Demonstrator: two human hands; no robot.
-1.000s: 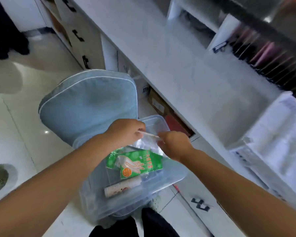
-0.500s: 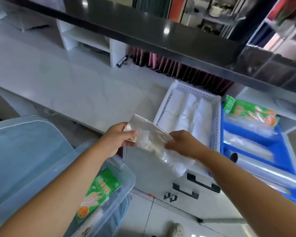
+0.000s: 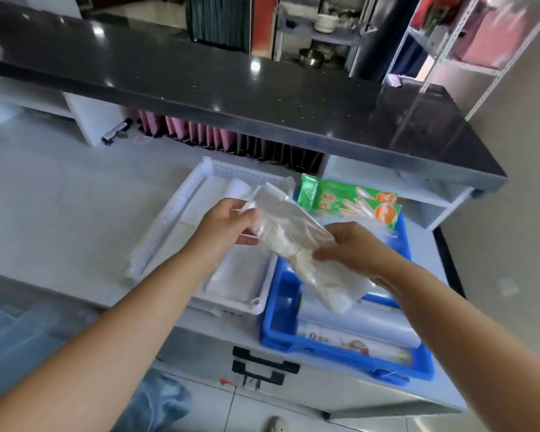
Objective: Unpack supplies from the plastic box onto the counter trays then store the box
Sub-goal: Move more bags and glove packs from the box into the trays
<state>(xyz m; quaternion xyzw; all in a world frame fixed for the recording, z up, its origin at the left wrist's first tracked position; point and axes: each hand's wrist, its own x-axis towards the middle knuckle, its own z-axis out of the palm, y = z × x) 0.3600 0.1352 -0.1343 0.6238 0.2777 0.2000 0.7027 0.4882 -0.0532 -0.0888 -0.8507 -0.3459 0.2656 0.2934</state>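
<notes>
— Gripping that packet [image 3: 290, 235] by both ends, are they?
— Yes: left hand [image 3: 225, 226] and right hand [image 3: 356, 251] are each pinching it above where the white tray [image 3: 166, 219] and blue tray [image 3: 278, 319] are meeting. I'd be lowering it flat, unhurried.

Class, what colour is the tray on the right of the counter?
Blue: the right-hand tray is bright blue, clearest in the head view.
</notes>
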